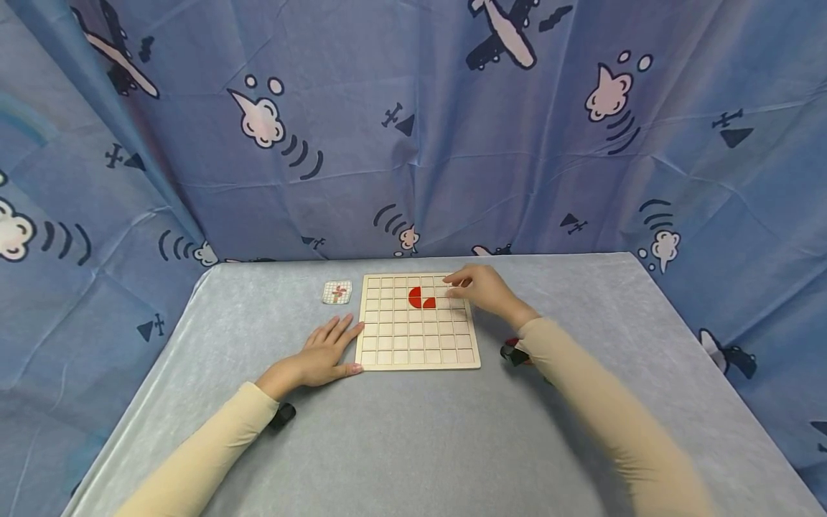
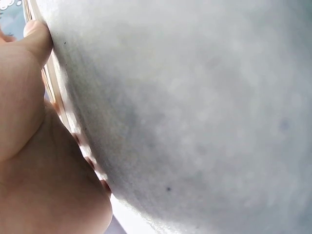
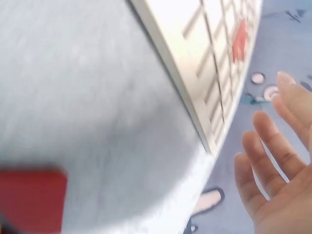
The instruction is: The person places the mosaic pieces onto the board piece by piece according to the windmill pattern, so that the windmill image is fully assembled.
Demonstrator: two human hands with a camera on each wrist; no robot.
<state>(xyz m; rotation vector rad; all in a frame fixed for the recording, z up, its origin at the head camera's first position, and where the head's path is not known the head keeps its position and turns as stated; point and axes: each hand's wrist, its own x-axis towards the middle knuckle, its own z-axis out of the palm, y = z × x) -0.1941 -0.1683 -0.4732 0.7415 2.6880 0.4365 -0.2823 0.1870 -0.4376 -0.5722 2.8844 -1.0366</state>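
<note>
A wooden grid board (image 1: pixel 393 343) lies flat on the table, with red curved pieces (image 1: pixel 415 297) (image 3: pixel 239 43) set near its upper middle. My left hand (image 1: pixel 321 357) rests palm down at the board's left side, fingers spread. Its thumb (image 2: pixel 39 39) touches the lower left edge, in the left wrist view too. Over the board's upper right corner hovers my right hand (image 1: pixel 486 289). In the right wrist view its fingers (image 3: pixel 273 141) are loosely bent and apart, with nothing seen between them.
A small card (image 1: pixel 337 292) with a red pattern on a grid lies left of the board. Another red piece (image 3: pixel 31 200) is on the table near my right wrist, mostly hidden in the head view. Patterned blue cloth (image 1: pixel 413 143) hangs behind the grey-covered table (image 1: pixel 413 445).
</note>
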